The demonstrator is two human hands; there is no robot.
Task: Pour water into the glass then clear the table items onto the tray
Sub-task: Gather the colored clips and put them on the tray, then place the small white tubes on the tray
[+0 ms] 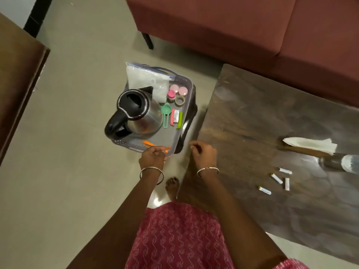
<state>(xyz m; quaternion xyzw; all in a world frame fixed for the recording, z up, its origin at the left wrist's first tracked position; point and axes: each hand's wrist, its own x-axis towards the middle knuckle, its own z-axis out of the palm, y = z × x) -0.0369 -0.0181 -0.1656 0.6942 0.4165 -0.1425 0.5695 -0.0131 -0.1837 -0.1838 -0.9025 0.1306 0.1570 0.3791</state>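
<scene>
**Small items are going onto the tray on the floor**

The grey plastic tray [169, 137] stands on the floor. On its left half sits the steel electric kettle with black lid and handle [138, 111], the heaviest thing, so it takes the most room. At the near edge of the tray the left hand [153, 155] pinches a thin orange plastic piece [166, 148] between thumb and fingertips, low over the tray; I judge this is in order to lay it down there. Just right of the tray the right hand [205, 152] hangs with fingers loosely curled and holds nothing, probably free for the next item. Further right of the tray, the dark wooden table [242, 117] carries a white paper napkin [310, 145] and four small white tubes [276, 178]. At the far right is a blurred object that may be the glass [342, 163]; whether it holds water I cannot tell. These things are not yet cleared.
</scene>
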